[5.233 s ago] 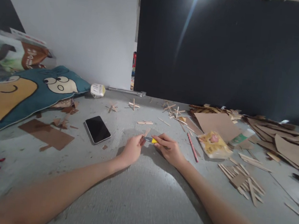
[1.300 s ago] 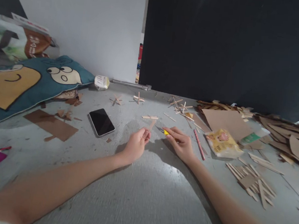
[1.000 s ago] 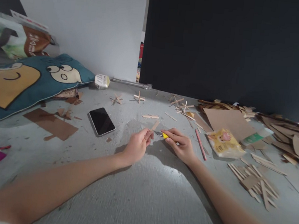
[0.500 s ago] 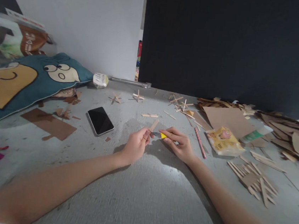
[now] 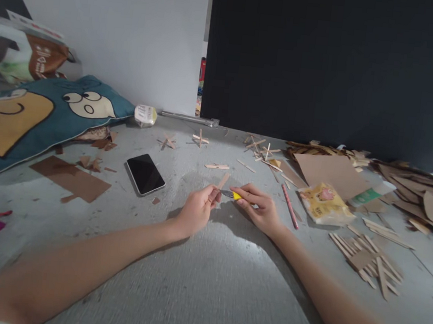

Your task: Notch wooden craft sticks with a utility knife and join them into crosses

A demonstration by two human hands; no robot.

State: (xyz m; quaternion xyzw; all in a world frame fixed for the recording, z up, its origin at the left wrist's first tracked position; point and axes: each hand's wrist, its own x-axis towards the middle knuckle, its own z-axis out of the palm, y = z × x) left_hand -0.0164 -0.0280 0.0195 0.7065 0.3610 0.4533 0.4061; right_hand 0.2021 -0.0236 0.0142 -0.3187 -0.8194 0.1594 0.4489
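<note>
Between the fingers of my left hand (image 5: 197, 208) is a wooden craft stick (image 5: 224, 180), its upper end slanting up and away. My right hand (image 5: 257, 207) pinches a small yellow-handled craft knife (image 5: 236, 195). Its metal blade points left and meets the stick close to my left fingertips; whether it cuts into the wood I cannot tell. Both hands are just above the grey tabletop (image 5: 195, 288). Beyond them lies a short piece of craft stick (image 5: 217, 166) with dark marks, and a thinner sliver (image 5: 246, 166) to its right.
A phone (image 5: 145, 174) lies left of my hands. Crossed-stick pieces (image 5: 200, 138) stand along the back. To the right are a red patterned pencil (image 5: 289, 207), a yellow packet (image 5: 326, 203), a glue tube (image 5: 371, 194) and a pile of craft sticks (image 5: 368, 260). Brown cardboard (image 5: 71, 178) and a cushion (image 5: 51, 119) are left.
The knife blade shows a little more and sits slightly higher against the stick. My left fingers have shifted slightly; the arms and the table things stay put.
</note>
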